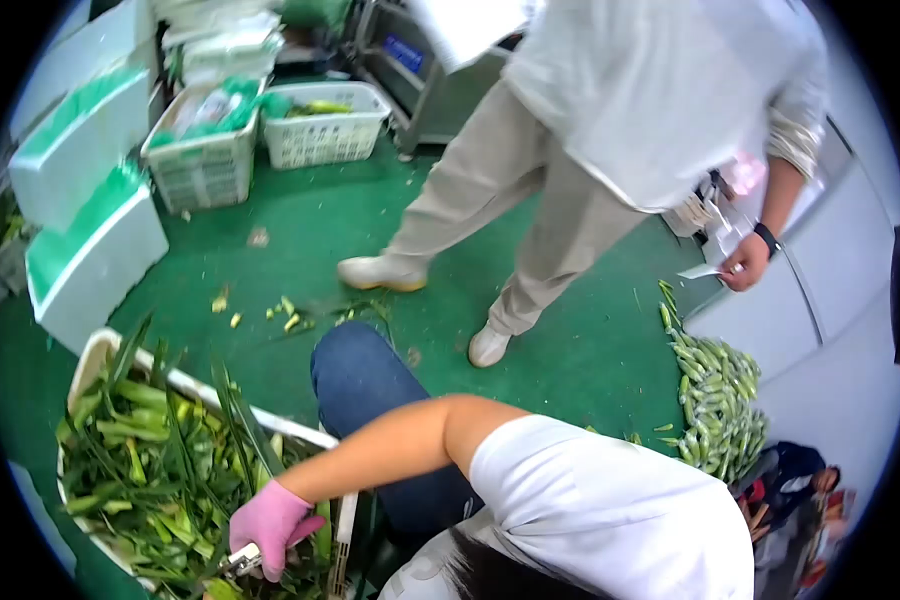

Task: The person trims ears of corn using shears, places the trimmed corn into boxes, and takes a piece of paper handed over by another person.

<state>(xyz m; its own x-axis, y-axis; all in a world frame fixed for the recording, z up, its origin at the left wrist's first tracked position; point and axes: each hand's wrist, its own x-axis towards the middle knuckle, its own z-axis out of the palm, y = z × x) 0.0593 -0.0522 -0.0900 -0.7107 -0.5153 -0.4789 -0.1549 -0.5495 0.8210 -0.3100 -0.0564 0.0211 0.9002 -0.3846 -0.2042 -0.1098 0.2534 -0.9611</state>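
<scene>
My right hand [273, 526], in a pink glove, reaches down over a white basket [202, 392] at the lower left. Its fingers are closed around a small metal tool [242, 560] with a pale handle, and its exact kind is hard to make out. Green leaves and stalk pieces [150, 440] fill the basket, with long blades sticking up beside my forearm. My left hand does not show. Past my bent knee [362, 372], in blue trousers, lie loose green scraps [290, 318] on the floor.
A person [570, 140] stands ahead, a paper slip [700, 271] in one hand. Wrapped green vegetables [712, 400] are heaped at the right. White foam boxes [105, 265] with green liners stand left. Two crates [210, 165] [325, 150] sit behind. Another person [795, 485] is at lower right.
</scene>
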